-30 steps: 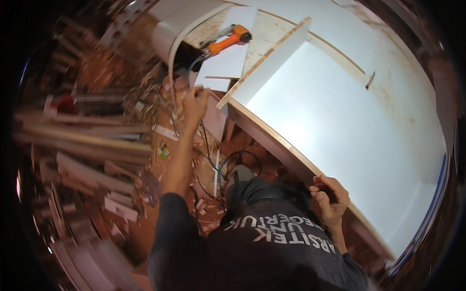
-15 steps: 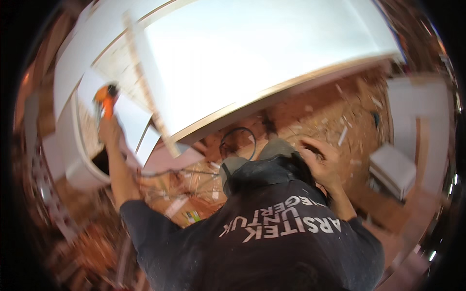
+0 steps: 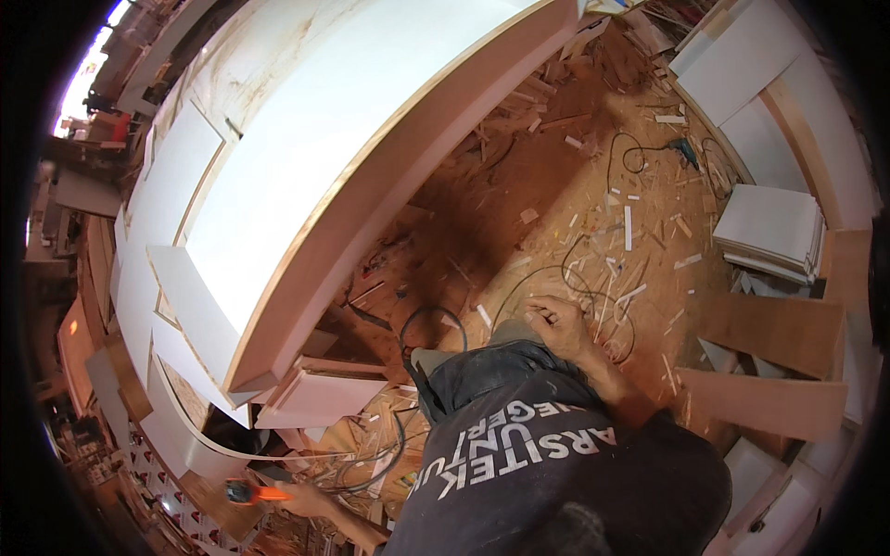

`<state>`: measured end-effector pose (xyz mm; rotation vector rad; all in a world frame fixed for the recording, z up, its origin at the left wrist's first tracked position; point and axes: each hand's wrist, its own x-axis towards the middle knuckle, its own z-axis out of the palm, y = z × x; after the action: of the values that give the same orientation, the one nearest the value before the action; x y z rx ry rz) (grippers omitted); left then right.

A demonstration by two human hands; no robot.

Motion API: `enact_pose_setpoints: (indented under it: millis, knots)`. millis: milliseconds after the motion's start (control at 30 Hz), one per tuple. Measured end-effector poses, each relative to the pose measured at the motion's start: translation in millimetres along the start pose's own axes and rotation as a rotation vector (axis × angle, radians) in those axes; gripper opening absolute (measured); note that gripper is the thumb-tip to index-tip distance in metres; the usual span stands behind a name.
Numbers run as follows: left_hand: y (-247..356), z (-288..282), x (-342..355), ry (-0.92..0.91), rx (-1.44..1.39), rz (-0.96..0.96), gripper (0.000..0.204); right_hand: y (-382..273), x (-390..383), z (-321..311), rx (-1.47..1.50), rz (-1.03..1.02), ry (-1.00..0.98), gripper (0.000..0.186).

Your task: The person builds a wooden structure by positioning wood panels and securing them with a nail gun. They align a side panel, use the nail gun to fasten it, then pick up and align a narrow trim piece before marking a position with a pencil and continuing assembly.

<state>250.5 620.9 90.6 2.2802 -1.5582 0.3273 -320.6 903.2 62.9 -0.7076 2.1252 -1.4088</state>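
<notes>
At the lower left, my left hand is closed on an orange-and-black nail gun, its body pointing left, away from the workpiece. My right hand hovers by my lap with its fingers curled; whatever they hold, if anything, does not show. The large white-faced panel assembly stretches from near my left side to the top of the view, with a brown side board along its near edge. Both hands are apart from it. A curved white strip stands between its near corner and the nail gun.
Wood scraps and white offcuts litter the board floor. A dark hose loops near my left arm. A corded green drill lies at the far right. White boards are stacked on the right, beside brown boards.
My left hand has drawn the nail gun from the white panels back toward the lower left. My view has turned, showing more floor. My right hand stays near my lap, fingers more curled.
</notes>
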Motion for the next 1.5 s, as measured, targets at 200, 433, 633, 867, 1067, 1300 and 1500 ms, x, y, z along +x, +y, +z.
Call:
enact_pose_setpoints:
  millis: [200, 433, 633, 867, 1067, 1300, 1500]
  knots:
    - [162, -47, -245, -0.173, -0.481, -0.025, 0.046, 23, 44, -103, 0.125, -0.005, -0.178, 0.028]
    - [428, -82, -358, -0.921, -1.065, 0.379, 0.045, -15, 106, -148, 0.230, 0.071, -0.654, 0.041]
    - [656, -100, -465, -0.986, -1.100, 0.900, 0.093, 21, 178, -222, 0.112, 0.021, 0.039, 0.050]
    - [866, -158, -545, -1.426, -1.130, 1.116, 0.068, 29, 306, -380, 0.648, 0.080, 0.470, 0.039]
    - [930, -120, -524, -0.960, -1.362, 1.384, 0.078, 24, 443, -479, 0.813, 0.065, 0.599, 0.035]
    - [905, 1, -518, -1.664, -0.591, 0.745, 0.066, 57, 697, -550, 0.723, 0.112, 0.088, 0.047]
    - [963, -42, -542, -0.687, -1.067, 0.442, 0.033, 103, 888, -496, 0.614, 0.202, -0.331, 0.048]
